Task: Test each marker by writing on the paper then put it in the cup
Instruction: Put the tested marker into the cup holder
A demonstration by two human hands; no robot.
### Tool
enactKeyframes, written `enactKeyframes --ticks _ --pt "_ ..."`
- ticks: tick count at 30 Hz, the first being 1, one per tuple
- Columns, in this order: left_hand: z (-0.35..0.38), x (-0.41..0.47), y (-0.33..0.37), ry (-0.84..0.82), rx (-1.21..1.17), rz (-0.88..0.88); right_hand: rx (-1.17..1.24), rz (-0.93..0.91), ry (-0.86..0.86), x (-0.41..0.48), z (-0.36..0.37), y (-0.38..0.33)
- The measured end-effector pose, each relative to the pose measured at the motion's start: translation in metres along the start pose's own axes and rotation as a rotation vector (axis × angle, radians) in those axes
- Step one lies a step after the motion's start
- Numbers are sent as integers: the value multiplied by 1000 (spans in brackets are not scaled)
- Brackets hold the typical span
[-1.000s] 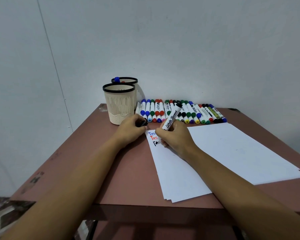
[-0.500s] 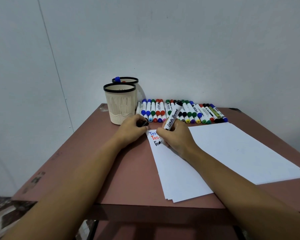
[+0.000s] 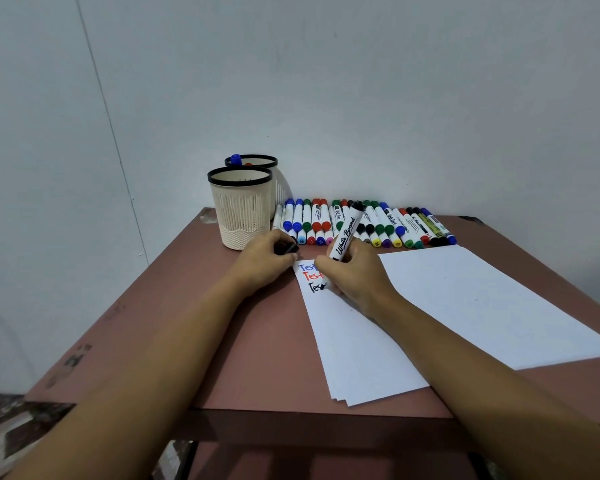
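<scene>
My right hand (image 3: pixel 355 275) grips a black whiteboard marker (image 3: pixel 345 237), tip down on the top left corner of the white paper (image 3: pixel 361 341). Blue, red and black words stand there, the black one partly hidden by my fingers. My left hand (image 3: pixel 265 259) rests on the table at the paper's corner and holds the black cap (image 3: pixel 286 247). A row of markers (image 3: pixel 364 225) with coloured caps lies along the wall. Two cream cups with black rims stand at the back left: the near cup (image 3: pixel 239 209) looks empty, the far cup (image 3: pixel 253 161) shows a blue and a red marker.
The brown table (image 3: pixel 222 341) has its front edge close to me and its left edge beside a drop to the floor. A second stack of white sheets (image 3: pixel 482 299) spreads to the right. A plain wall rises right behind the markers.
The black word has grown by a letter or two as my right hand wrote rightward. My left hand stayed put with the cap.
</scene>
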State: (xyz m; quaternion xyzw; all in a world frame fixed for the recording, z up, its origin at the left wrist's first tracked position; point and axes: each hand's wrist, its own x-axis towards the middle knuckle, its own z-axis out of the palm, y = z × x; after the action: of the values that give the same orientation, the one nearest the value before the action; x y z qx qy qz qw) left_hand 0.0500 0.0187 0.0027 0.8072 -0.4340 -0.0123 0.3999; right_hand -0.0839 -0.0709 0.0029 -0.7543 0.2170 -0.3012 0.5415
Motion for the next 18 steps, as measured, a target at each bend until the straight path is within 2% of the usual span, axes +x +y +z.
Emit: enactKeyframes --ticks 3,8,18 --pt "0 0 0 0 1 -3 -4 7 2 0 0 0" --pt "0 -1 1 -6 3 0 18 -23 122 -1 -1 -2" --pt "-1 0 1 -19 11 -12 -11 -21 84 -4 0 -6"
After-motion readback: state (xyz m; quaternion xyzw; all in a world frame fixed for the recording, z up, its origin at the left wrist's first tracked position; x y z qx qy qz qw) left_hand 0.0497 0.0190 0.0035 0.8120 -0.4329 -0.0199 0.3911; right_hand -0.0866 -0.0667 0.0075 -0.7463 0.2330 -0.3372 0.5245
